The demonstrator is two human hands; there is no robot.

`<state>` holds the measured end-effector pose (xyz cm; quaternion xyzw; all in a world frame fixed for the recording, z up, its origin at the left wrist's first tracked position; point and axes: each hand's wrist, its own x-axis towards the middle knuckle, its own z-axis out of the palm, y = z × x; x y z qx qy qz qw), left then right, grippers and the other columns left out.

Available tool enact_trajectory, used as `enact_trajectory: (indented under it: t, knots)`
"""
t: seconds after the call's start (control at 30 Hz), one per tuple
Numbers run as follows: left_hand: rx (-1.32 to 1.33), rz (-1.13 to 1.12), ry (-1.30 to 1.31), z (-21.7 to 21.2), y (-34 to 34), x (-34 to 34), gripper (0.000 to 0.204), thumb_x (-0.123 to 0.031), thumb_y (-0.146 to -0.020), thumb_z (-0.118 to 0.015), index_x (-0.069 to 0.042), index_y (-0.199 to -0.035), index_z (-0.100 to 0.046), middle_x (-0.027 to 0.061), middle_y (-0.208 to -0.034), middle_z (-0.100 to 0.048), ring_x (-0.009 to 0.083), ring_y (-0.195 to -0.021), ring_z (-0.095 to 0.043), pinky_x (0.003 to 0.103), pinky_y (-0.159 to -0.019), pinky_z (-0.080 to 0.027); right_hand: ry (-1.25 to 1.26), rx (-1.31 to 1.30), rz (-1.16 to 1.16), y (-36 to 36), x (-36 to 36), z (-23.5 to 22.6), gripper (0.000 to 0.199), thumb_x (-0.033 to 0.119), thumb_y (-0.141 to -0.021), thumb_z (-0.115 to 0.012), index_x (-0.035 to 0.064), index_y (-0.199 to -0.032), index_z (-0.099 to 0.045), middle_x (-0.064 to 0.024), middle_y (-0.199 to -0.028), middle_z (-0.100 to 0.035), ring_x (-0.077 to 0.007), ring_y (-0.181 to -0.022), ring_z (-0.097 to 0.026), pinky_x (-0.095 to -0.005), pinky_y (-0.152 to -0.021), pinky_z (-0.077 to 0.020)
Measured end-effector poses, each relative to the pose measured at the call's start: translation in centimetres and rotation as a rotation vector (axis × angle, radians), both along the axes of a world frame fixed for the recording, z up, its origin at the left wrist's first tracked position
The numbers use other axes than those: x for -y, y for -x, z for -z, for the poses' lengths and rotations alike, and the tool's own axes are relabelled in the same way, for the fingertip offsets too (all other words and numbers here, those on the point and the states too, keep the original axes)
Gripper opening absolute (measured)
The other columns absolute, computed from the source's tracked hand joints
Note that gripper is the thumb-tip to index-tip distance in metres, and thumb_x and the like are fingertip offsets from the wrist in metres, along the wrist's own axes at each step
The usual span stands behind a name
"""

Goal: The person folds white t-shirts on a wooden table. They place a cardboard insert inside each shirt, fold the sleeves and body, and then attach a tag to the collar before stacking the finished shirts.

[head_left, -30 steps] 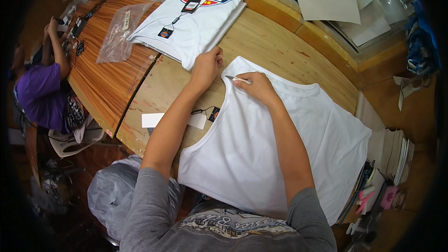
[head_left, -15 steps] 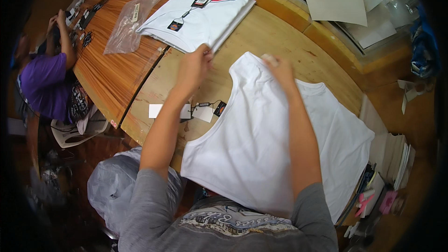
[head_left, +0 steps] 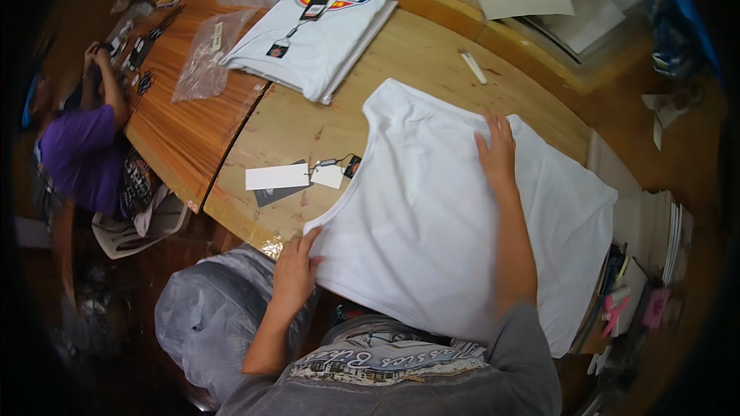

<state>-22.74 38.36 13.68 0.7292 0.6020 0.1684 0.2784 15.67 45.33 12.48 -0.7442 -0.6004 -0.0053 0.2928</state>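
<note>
A white sleeveless top (head_left: 432, 185) lies spread over the light wooden table, its lower edge reaching my body. My left hand (head_left: 295, 268) rests at its left corner, fingertips and thumb apart on the cloth edge. Farther up, my right hand (head_left: 497, 150) lies on the fabric near the upper right edge, fingers stretched out. White and dark paper tags (head_left: 277, 176) sit left of the top, with a black cord and a small black label (head_left: 352, 166) at the cloth's edge. Beyond the top, a slim pale tool (head_left: 472, 67) lies on the table; its kind is unclear.
A folded stack of white printed shirts (head_left: 308, 46) lies at the back, beside a clear plastic bag (head_left: 212, 58). At left sits a person in purple (head_left: 85, 154). A grey plastic-wrapped bundle (head_left: 216, 323) stands below the table's left edge. Papers and pink-handled scissors (head_left: 615, 308) are at right.
My left hand has come down from near the shirt stack to the top's left corner. My right hand has let go of the slim tool and spread flat on the cloth, farther right.
</note>
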Motion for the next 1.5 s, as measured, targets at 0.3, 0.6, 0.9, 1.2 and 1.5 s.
enact_trajectory:
  t: [0.3, 0.6, 0.9, 1.2, 1.5]
  knots:
    - [-0.038, 0.339, -0.481, -0.1, -5.1, -9.2, 0.024, 0.003, -0.064, -0.052, -0.001, -0.088, -0.051, 0.0185, -0.085, -0.046, 0.0345, -0.083, -0.045, 0.041, -0.07, -0.038, 0.364, 0.238, 0.939, -10.8, 28.8, 1.4, 0.05, 0.029, -0.079, -0.053, 0.0187, -0.125, -0.037, -0.0107, -0.132, -0.028, -0.0268, -0.121, -0.027, -0.0516, -0.091, -0.0242]
    - [-0.128, 0.695, -0.321, 4.8, -18.9, -28.4, 0.024, -0.008, -0.066, -0.063, -0.003, -0.089, -0.057, 0.0186, -0.089, -0.056, 0.034, -0.082, -0.053, 0.037, -0.072, -0.043, 0.574, 0.067, 1.222, -12.0, 37.4, 4.9, 0.048, 0.047, -0.086, -0.029, 0.0289, -0.13, -0.026, -0.0031, -0.138, -0.019, -0.024, -0.127, -0.014, -0.0532, -0.096, -0.0146]
    - [0.116, 0.299, -0.386, 5.8, -18.2, -26.8, 0.035, -0.002, -0.07, -0.057, -0.005, -0.102, -0.042, 0.0211, -0.087, -0.057, 0.0383, -0.083, -0.053, 0.042, -0.07, -0.041, 0.505, 0.113, 1.347, -10.5, 37.1, 4.0, 0.041, 0.04, -0.083, -0.041, 0.0214, -0.12, -0.042, -0.0063, -0.127, -0.036, -0.0254, -0.114, -0.035, -0.0553, -0.087, -0.0248]
    - [-0.349, 0.073, -0.605, 5.9, -20.0, -24.5, 0.023, -0.018, -0.077, -0.053, -0.002, -0.091, -0.046, 0.0163, -0.084, -0.055, 0.0342, -0.08, -0.052, 0.044, -0.066, -0.04, -0.077, 0.107, 0.991, -25.7, 31.9, 2.4, 0.019, 0.014, -0.08, -0.049, -0.0009, -0.086, -0.058, -0.0191, -0.085, -0.058, -0.033, -0.081, -0.056, -0.0387, -0.07, -0.0435]
    - [-0.025, 0.455, -0.516, 4.9, -34.4, -13.4, 0.024, -0.025, -0.07, -0.062, -0.01, -0.087, -0.056, 0.0083, -0.094, -0.05, 0.0272, -0.092, -0.044, 0.042, -0.074, -0.035, -0.015, -0.402, 0.979, -38.1, 24.9, 4.5, 0.027, 0.026, -0.08, -0.052, -0.0008, -0.08, -0.058, -0.019, -0.081, -0.059, -0.0342, -0.079, -0.056, -0.0385, -0.069, -0.0436]
